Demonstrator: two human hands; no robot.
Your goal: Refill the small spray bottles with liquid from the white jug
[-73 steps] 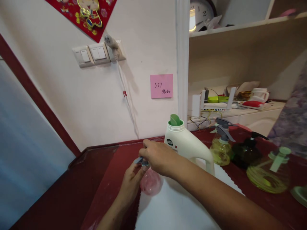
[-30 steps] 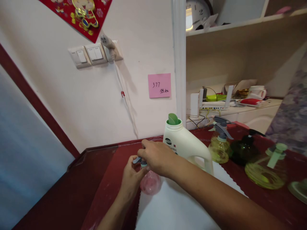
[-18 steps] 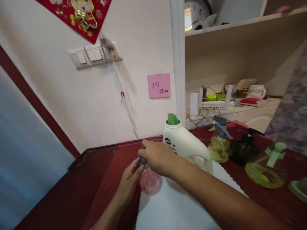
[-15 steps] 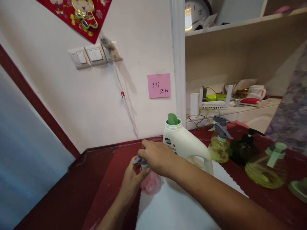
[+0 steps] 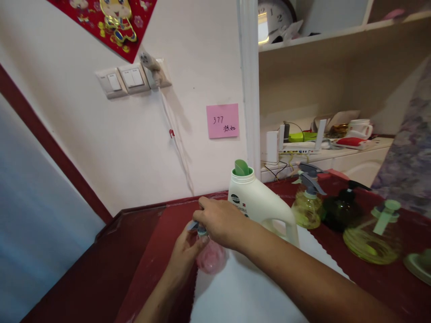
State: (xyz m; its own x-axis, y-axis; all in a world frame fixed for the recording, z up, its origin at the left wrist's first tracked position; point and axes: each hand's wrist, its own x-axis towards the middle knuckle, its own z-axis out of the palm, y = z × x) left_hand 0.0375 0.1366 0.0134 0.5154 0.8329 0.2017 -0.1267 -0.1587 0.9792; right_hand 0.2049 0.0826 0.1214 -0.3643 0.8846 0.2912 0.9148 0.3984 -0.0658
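Barely shifted: L hand (image 5: 183, 255) grips pink sprayer (image 5: 210, 258), R hand (image 5: 218, 222) pinches top (image 5: 201, 229); note (image 5: 222, 121) "377".

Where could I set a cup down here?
Best is the bare dark red tabletop, left of the left hand. The white sheet below the right arm is partly free. Right of the white bottle, spray bottles crowd together.

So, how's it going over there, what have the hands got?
Left hand holding a pink plastic spray bottle below its grey trigger head. Right hand on top of that head. White plastic jug standing just behind the right hand.
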